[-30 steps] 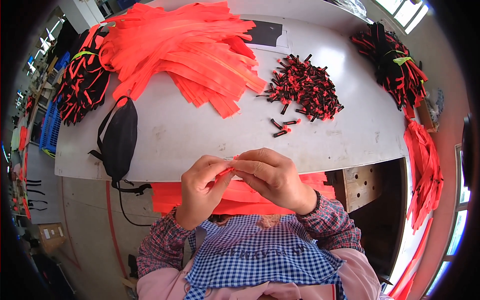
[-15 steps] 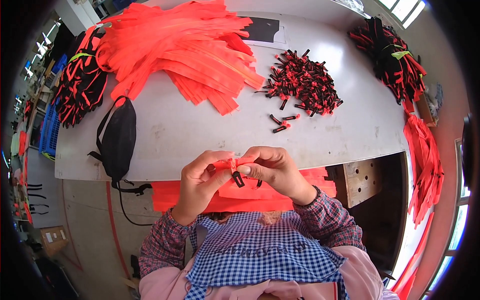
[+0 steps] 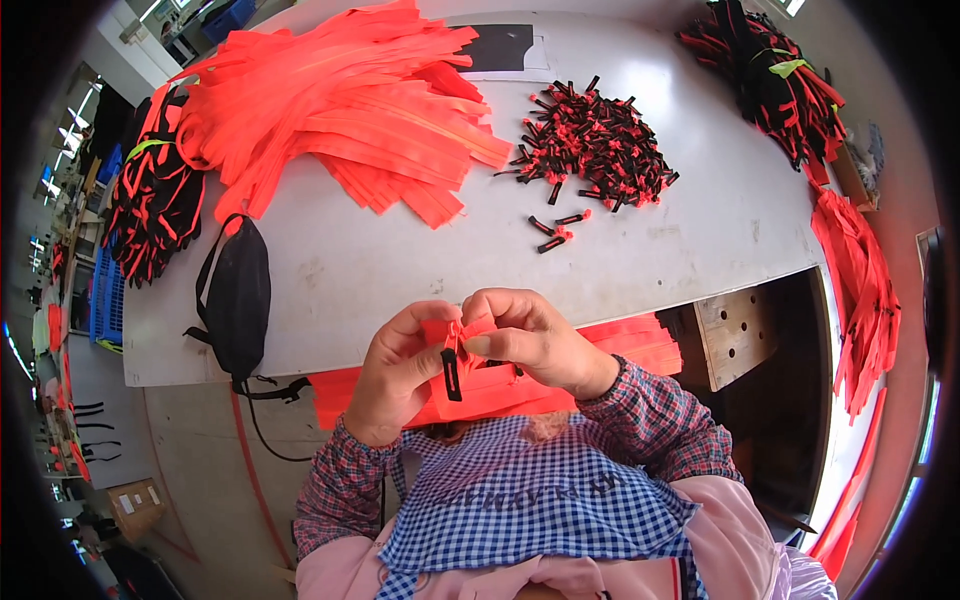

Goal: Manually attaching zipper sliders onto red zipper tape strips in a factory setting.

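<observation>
In front of the table's near edge, my left hand (image 3: 395, 370) and my right hand (image 3: 535, 340) face each other, thumbs and fingers closed on the end of an orange zipper tape (image 3: 440, 330). A black zipper pull (image 3: 452, 374) hangs down from between the fingertips. My right thumb presses close beside the top of the pull; the slider itself is mostly covered by fingers. Below the hands, more orange zipper tapes (image 3: 630, 345) lie across my lap. Beyond the hands, a heap of black pulls with orange sliders (image 3: 595, 145) sits on the table, with several loose ones (image 3: 550, 232) nearer.
A big fan of orange tapes (image 3: 330, 100) covers the table's far left. Beside it are a black-and-orange bundle (image 3: 155, 200) and a black pouch (image 3: 238, 290). Another tied bundle (image 3: 775, 85) lies far right, with orange tapes (image 3: 855, 290) hanging off the edge. A perforated wooden panel (image 3: 735, 335) stands under the table.
The view has shifted a little. Both hands have turned the tape end so it stands more spread between them, and the black pull now hangs straighter and shows more fully.
</observation>
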`<state>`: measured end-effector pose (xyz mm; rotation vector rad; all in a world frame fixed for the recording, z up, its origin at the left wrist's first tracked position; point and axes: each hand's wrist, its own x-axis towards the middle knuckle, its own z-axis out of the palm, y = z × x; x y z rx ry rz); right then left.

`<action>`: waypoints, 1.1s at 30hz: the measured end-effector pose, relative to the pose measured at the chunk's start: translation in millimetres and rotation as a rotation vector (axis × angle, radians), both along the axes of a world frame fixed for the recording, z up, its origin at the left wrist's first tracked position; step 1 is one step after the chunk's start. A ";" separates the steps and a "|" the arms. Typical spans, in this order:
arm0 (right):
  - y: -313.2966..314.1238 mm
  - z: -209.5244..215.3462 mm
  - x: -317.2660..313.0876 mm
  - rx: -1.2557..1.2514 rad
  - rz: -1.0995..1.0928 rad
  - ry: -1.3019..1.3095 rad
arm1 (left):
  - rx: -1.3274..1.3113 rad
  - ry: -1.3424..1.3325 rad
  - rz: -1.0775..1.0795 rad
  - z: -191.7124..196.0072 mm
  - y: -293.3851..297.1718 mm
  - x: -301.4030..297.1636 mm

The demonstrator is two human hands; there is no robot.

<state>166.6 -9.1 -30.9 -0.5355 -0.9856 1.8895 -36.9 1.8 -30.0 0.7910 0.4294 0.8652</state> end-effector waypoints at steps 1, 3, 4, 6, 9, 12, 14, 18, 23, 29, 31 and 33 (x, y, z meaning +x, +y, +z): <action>-0.3 -0.7 0.3 -0.005 0.004 0.000 | -0.007 0.026 -0.015 3.5 -0.7 0.2; -3.0 0.9 -0.2 -0.029 -0.019 0.023 | -0.014 0.054 -0.032 4.8 -0.4 0.3; -4.3 1.4 -1.2 -0.052 -0.037 0.044 | 0.062 0.150 -0.023 3.8 0.6 -0.5; -6.5 -4.1 -3.9 -0.050 -0.080 0.048 | 0.138 0.246 -0.014 3.7 3.2 -3.8; -10.1 -4.4 -7.6 0.074 -0.186 -0.032 | 0.185 0.317 -0.032 6.5 6.4 -6.3; -8.7 -1.8 -6.6 0.226 -0.261 -0.190 | 0.394 0.403 0.087 15.4 1.9 -1.9; -7.6 1.6 -3.1 0.257 -0.269 -0.269 | 0.609 0.634 0.205 21.6 -0.5 -0.5; -6.8 3.7 0.1 0.481 -0.319 -0.387 | 0.551 0.748 0.247 28.9 -8.6 5.3; -6.7 -0.4 0.3 1.050 -0.552 -0.671 | 0.826 0.844 0.298 30.2 -8.1 1.6; -10.9 -0.5 -1.0 1.002 -0.547 -0.695 | 0.770 0.841 0.229 30.8 -8.3 -1.0; -11.7 -0.6 -1.5 0.999 -0.541 -0.677 | 0.775 0.830 0.218 30.5 -6.8 -1.7; -12.4 -1.3 -1.6 0.982 -0.529 -0.675 | 0.780 0.819 0.207 28.8 -6.2 -2.4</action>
